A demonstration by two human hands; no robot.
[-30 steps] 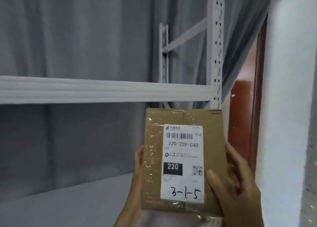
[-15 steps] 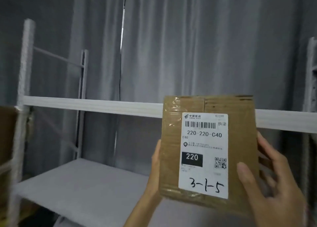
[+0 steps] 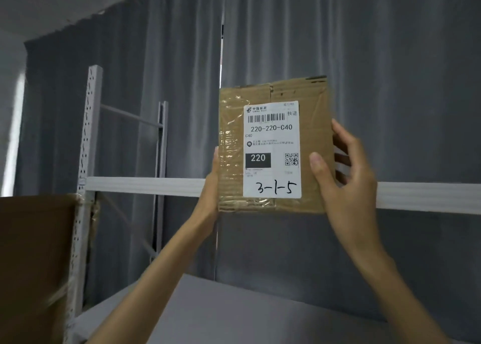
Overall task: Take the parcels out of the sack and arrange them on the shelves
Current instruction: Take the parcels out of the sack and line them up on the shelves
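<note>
Two hands, left hand and right hand, clasp a labelled cardboard parcel by its side edges, upright before the white upper shelf beam, grey curtains behind.

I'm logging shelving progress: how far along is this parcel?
Done: the parcel is out of the sack. In hand: left hand and right hand hold it up in front of the upper shelf beam. Left: setting it on a shelf. Neither sack nor shelved parcels show.
</note>
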